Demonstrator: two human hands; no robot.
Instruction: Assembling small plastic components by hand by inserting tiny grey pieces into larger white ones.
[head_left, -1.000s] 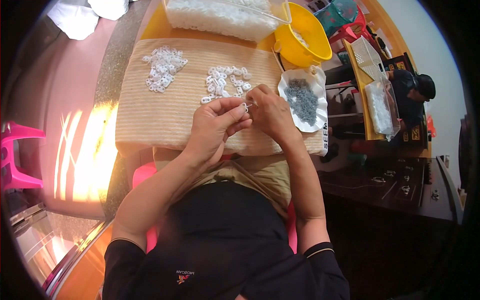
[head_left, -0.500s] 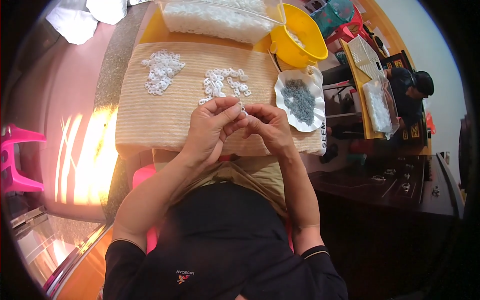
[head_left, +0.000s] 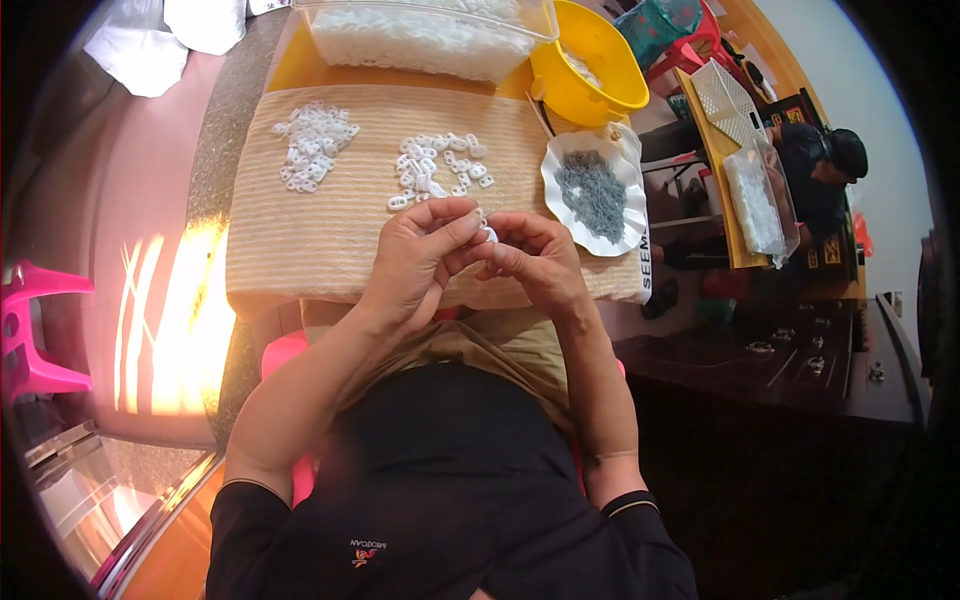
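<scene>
My left hand [head_left: 425, 258] and my right hand [head_left: 542, 262] meet above the near part of the cloth-covered table, fingertips pinched together. Between them is a small white plastic piece [head_left: 489, 234], mostly hidden by the fingers. Just beyond lies a loose cluster of small white two-holed plastic pieces [head_left: 425, 165]. A denser pile of similar white pieces [head_left: 315, 145] sits farther left. To the right of my right hand, a white wavy-rimmed dish [head_left: 628, 150] holds a heap of small grey parts [head_left: 592, 197].
A clear plastic bin [head_left: 425, 50] full of white pieces stands at the table's far edge, beside a yellow basin [head_left: 620, 85]. At the right, another person [head_left: 810, 185] is near a table with a second clear bin [head_left: 755, 205]. A pink stool [head_left: 45, 375] stands at the left.
The view has shifted slightly, so the table items sit a little farther left and up. Both hands keep their pinch, and more of the white piece shows between the fingertips.
</scene>
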